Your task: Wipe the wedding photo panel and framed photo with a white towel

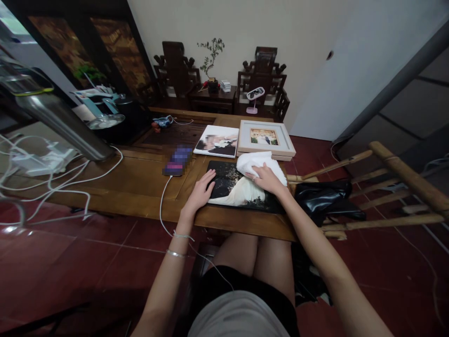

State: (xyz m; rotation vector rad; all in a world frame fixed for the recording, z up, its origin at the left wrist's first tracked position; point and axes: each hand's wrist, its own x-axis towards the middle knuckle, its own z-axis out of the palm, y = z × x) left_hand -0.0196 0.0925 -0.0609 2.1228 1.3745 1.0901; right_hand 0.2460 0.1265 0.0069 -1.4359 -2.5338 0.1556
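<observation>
A dark photo print lies flat at the near edge of a low wooden table. My left hand rests on its left edge with the fingers stretched flat. My right hand presses a white cloth down on the print's upper right part, fingers curled over the cloth.
Behind the print lie a second photo print and a white framed picture. A phone with a white cable lies to the left. A black bag sits on a bamboo chair at right. Tangled white cables lie at far left.
</observation>
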